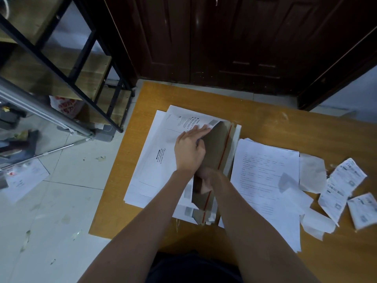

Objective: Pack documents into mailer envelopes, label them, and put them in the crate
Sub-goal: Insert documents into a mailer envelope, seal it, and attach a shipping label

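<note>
A white mailer envelope (163, 137) lies on top of a stack of mailers on the wooden table (275, 123). Its brown flap (218, 144), with a red tear strip, stands raised on the right side. My left hand (190, 150) rests flat on the envelope beside the flap, fingers straight and pointing away from me. My right hand (206, 180) reaches under the flap at the envelope's mouth; its fingers are blurred and partly hidden. A pile of printed documents (265, 180) sits just right of the mailers. No crate is in view.
Printed shipping labels (344, 186) and peeled backing papers (311, 172) are scattered at the table's right end. A black metal shelf (67, 64) stands to the left, and a dark wooden door (224, 37) behind the table. Paper scraps litter the tiled floor (61, 201).
</note>
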The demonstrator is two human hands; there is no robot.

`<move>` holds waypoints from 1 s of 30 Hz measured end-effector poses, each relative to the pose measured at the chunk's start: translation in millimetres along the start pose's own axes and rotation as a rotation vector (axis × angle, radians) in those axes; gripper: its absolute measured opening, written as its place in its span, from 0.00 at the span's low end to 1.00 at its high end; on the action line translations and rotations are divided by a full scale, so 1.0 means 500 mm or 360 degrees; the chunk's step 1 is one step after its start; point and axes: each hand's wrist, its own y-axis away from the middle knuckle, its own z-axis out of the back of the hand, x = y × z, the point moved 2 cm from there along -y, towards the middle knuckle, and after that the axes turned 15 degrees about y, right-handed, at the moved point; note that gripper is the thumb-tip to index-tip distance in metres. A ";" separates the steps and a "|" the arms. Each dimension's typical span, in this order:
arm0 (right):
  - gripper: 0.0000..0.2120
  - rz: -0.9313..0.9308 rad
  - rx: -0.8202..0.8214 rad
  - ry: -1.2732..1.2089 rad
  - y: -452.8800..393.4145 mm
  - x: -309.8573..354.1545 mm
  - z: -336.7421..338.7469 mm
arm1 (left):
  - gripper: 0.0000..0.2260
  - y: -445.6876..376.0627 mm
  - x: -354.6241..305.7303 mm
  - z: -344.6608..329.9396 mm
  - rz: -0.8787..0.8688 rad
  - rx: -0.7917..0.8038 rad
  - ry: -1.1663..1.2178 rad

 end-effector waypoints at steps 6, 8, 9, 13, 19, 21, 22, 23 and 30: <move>0.12 0.0038 -0.0135 0.0179 -0.011 -0.001 -0.019 | 0.20 -0.006 0.001 0.009 0.0079 -0.0054 0.0066; 0.12 0.0207 -0.0229 0.0278 -0.003 0.007 -0.017 | 0.20 -0.003 -0.002 0.008 0.0069 -0.0047 0.0060; 0.12 0.0297 -0.0233 0.0273 0.005 0.012 -0.009 | 0.20 0.000 -0.003 0.009 0.0057 -0.0048 0.0054; 0.13 0.0491 -0.0172 -0.0072 0.067 0.010 0.075 | 0.20 0.009 -0.012 0.005 0.0046 -0.0105 0.0047; 0.10 0.0755 -0.0417 -0.0798 0.134 -0.077 0.209 | 0.16 0.021 -0.029 -0.030 -0.0011 -0.0106 -0.0046; 0.08 0.0761 -0.0546 -0.0977 0.142 -0.130 0.239 | 0.15 0.026 -0.036 -0.042 -0.0019 -0.0105 -0.0066; 0.08 0.0742 -0.0606 -0.1065 0.143 -0.158 0.252 | 0.14 0.030 -0.039 -0.049 -0.0040 -0.0096 -0.0076; 0.08 0.0710 -0.0673 -0.1137 0.143 -0.185 0.264 | 0.14 0.032 -0.042 -0.054 -0.0066 -0.0085 -0.0085; 0.18 0.0798 -0.1518 -0.1244 0.138 -0.289 0.302 | 0.15 0.029 -0.045 -0.068 -0.0086 -0.0006 -0.0229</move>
